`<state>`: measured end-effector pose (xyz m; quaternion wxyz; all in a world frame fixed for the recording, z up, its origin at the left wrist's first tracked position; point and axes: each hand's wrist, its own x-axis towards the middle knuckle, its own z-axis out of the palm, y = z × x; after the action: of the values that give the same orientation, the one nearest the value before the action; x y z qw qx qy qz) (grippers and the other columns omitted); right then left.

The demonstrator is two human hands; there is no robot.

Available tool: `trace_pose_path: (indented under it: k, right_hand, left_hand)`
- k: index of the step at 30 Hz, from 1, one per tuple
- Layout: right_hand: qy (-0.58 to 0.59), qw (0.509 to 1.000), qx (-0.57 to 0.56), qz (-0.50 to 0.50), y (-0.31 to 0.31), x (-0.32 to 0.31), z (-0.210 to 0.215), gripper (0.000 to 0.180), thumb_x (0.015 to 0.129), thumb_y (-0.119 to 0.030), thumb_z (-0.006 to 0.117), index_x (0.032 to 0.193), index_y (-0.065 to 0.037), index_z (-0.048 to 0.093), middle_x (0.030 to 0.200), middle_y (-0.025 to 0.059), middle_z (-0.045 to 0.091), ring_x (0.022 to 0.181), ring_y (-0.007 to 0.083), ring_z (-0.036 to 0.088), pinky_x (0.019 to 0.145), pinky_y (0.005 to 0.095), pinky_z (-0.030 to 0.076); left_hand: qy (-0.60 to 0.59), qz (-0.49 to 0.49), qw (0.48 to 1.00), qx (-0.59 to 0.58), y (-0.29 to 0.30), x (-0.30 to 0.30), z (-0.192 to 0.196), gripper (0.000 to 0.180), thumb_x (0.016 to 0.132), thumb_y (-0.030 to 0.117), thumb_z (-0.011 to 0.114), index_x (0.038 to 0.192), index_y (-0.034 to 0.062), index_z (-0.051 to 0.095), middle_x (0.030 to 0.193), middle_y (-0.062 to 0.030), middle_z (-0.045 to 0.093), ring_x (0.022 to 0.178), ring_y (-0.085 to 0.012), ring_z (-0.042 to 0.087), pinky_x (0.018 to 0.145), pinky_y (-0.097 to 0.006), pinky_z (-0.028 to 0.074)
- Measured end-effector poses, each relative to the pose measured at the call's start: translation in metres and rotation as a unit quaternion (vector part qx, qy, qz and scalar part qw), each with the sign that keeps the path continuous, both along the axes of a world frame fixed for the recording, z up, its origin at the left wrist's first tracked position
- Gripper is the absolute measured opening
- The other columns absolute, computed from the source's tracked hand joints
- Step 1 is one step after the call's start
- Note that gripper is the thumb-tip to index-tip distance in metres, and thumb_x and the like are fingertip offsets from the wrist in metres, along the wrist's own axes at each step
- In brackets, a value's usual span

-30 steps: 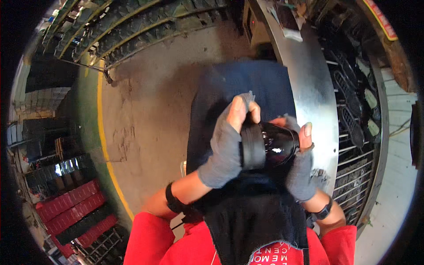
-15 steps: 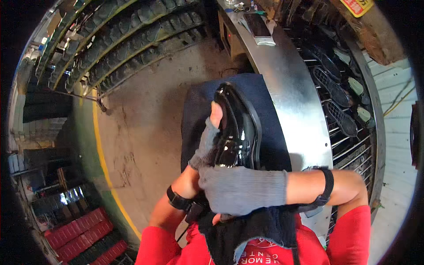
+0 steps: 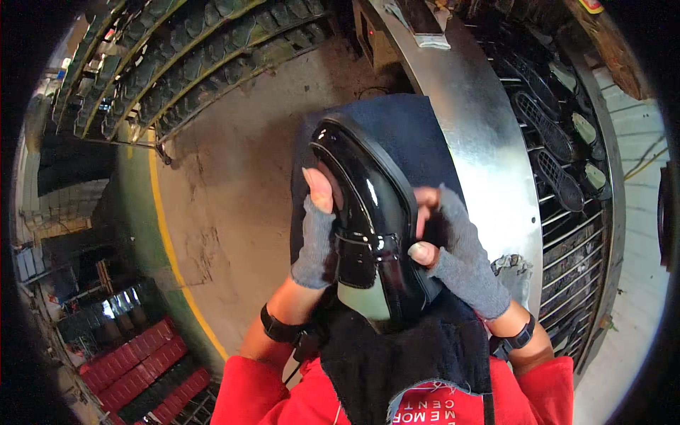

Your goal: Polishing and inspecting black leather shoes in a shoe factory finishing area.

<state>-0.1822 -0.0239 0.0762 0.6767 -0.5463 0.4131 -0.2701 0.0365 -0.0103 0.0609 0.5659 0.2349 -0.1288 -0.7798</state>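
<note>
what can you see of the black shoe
The shoe is glossy black, leather-like, with a strap across the instep and a dark sole edge. A pale green form shows in its opening. It is held over the blue cloth, toe forward and angled left. The left hand grips its left side; the right hand is at its right edge.

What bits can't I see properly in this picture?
All in the head view:
Underside of the glossy black round-toed shoe: turned away.
Smooth pale-green piece: whatever sits inside the shoe is hidden.
Grey-gloved left hand: most fingers hidden behind the shoe.
Grey-gloved right hand: some fingers look blurred.
Flat dark rectangular thing on the shiny metal table: far end cut off by the top edge.
</note>
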Motion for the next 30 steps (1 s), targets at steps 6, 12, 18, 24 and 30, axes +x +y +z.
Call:
trace_pose_path:
  k: [6,12,18,24,30]
  right_hand:
    - [-0.059,0.983,-0.166,-0.047,-0.015,0.047,0.042,0.094,0.085,-0.022,0.084,0.161,0.001,0.034,0.150,0.0230,0.054,0.138,0.0297,0.056,0.113,0.0391,0.044]
    - [-0.021,0.979,-0.199,0.037,-0.021,0.034,0.064,0.086,0.089,-0.019,0.080,0.160,0.000,0.036,0.147,0.0242,0.058,0.132,0.0268,0.062,0.107,0.0372,0.050]
    - [0.014,0.965,-0.246,0.089,-0.045,0.036,0.081,0.082,0.089,-0.040,0.077,0.152,0.002,0.047,0.140,0.0215,0.064,0.128,0.0258,0.063,0.107,0.0369,0.050]
    - [-0.174,0.982,0.078,-0.009,-0.007,0.035,0.023,0.087,0.094,-0.052,0.068,0.158,0.000,0.039,0.146,0.0151,0.056,0.134,0.0278,0.055,0.119,0.0403,0.035]
    - [-0.194,0.956,0.207,0.072,-0.018,0.039,0.021,0.100,0.088,-0.069,0.067,0.157,-0.002,0.038,0.143,0.0119,0.056,0.128,0.0219,0.059,0.107,0.0369,0.050]
  left_hand:
    - [-0.242,0.085,0.966,0.031,0.021,-0.016,0.026,0.107,0.091,0.089,0.040,0.160,0.0072,0.038,0.153,-0.0159,0.054,0.137,-0.0303,0.057,0.116,-0.046,0.046]
    - [-0.432,0.103,0.895,-0.028,0.043,-0.009,0.017,0.092,0.098,0.076,0.048,0.158,0.0069,0.041,0.149,-0.0155,0.057,0.133,-0.0308,0.060,0.111,-0.047,0.050]
    - [-0.481,0.136,0.865,-0.047,0.050,-0.017,0.036,0.073,0.102,0.042,0.068,0.158,0.0052,0.038,0.149,-0.0136,0.053,0.134,-0.0261,0.056,0.111,-0.041,0.049]
    - [-0.546,0.123,0.826,-0.070,0.015,0.009,0.087,0.082,0.089,0.039,0.085,0.144,-0.0100,0.047,0.128,-0.0207,0.066,0.118,-0.0296,0.067,0.103,-0.038,0.052]
    - [-0.588,-0.044,0.765,-0.259,-0.030,0.029,0.099,0.065,0.091,0.015,0.075,0.147,0.0013,0.046,0.135,-0.0171,0.064,0.124,-0.0247,0.067,0.108,-0.039,0.051]
